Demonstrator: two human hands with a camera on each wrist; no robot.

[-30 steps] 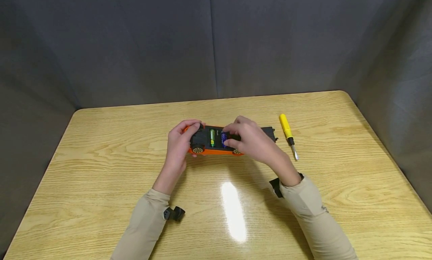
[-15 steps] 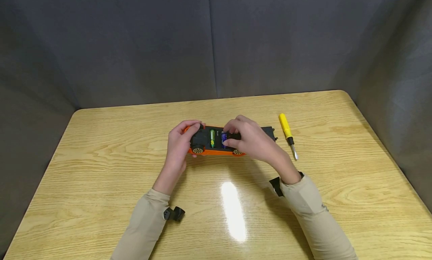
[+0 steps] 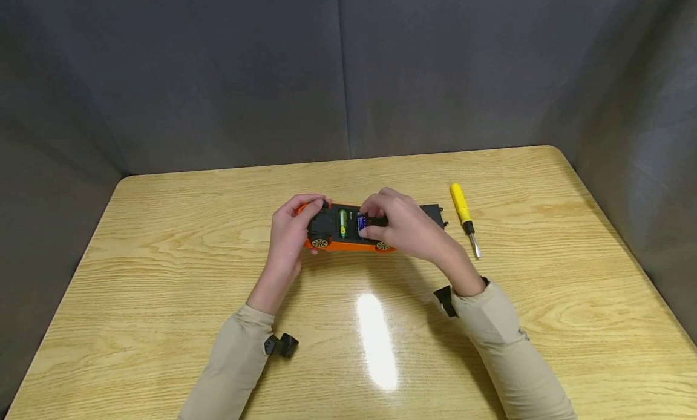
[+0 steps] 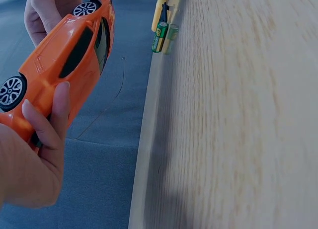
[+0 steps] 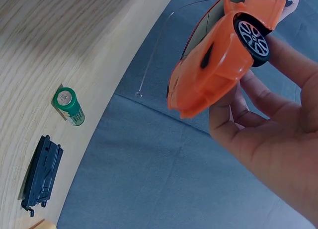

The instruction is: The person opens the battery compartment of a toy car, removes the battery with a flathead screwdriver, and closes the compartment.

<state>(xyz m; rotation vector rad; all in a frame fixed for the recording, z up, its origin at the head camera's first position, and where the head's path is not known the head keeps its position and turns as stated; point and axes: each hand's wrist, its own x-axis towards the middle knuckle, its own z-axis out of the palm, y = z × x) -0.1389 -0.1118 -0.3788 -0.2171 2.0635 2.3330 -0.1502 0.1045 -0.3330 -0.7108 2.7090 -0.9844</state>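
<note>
An orange toy car (image 3: 351,246) is held upside down, its black underside facing up in the head view. My left hand (image 3: 288,223) grips the car's left end, thumb on the underside and fingers along the orange body (image 4: 74,65). A green battery (image 3: 343,223) lies in a slot of the underside. Beside it, my right hand (image 3: 405,226) pinches a purple battery (image 3: 362,223) at the other slot, thumb at its near end and fingertip at its far end. The right wrist view shows the fingers bent around the car's far end, with that battery hidden.
A yellow-handled screwdriver (image 3: 461,207) lies to the right on the wooden table (image 3: 179,256). Left of it is a black plastic cover (image 3: 434,214). Another green battery (image 5: 70,107) stands near the cover in the right wrist view. Grey fabric panels (image 3: 234,75) surround the table.
Both hands and the car keep nearly the same place. The purple battery shows slightly different markings under the right fingertips.
</note>
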